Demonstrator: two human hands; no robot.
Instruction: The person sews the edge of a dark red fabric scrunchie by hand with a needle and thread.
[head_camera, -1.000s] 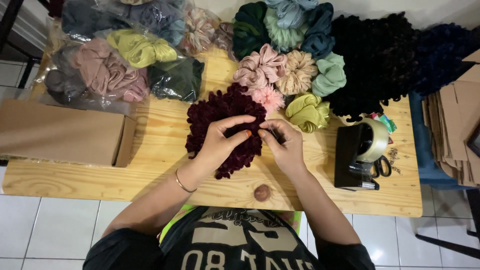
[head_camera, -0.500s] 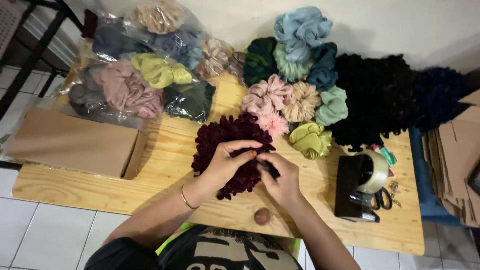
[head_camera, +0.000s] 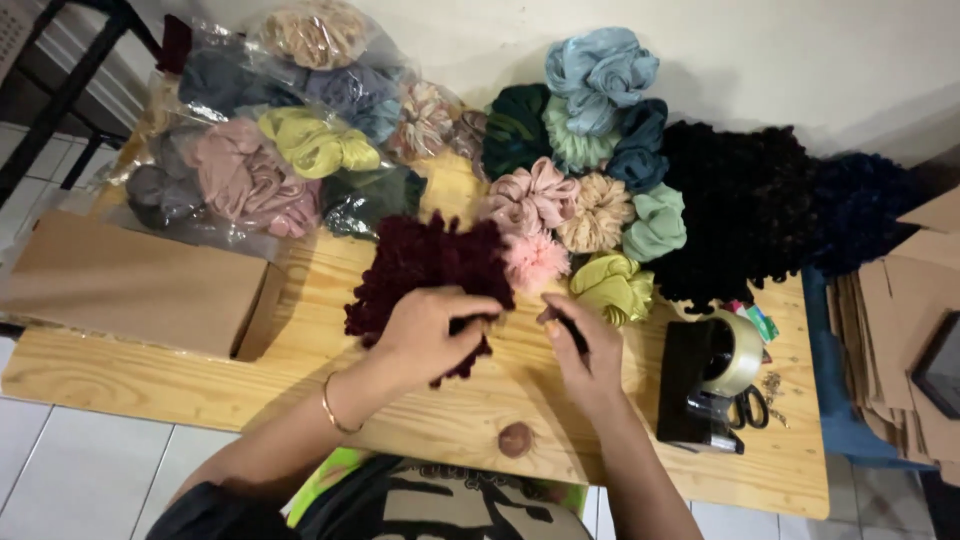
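A dark maroon scrunchie pile (head_camera: 425, 275) sits on the pale pine surface (head_camera: 200, 380). At 12 o'clock lie pink (head_camera: 527, 198), beige (head_camera: 597, 212), mint (head_camera: 655, 222) and light-blue scrunchies (head_camera: 598, 70); at 2 o'clock, a black heap (head_camera: 745, 215).

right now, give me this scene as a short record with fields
surface: wooden table
left hand: left hand resting on the dark maroon scrunchie pile
right hand: right hand beside that pile, pinching a small dark item I cannot identify
left side: cardboard box, bagged scrunchies
right side: black tape dispenser, scissors
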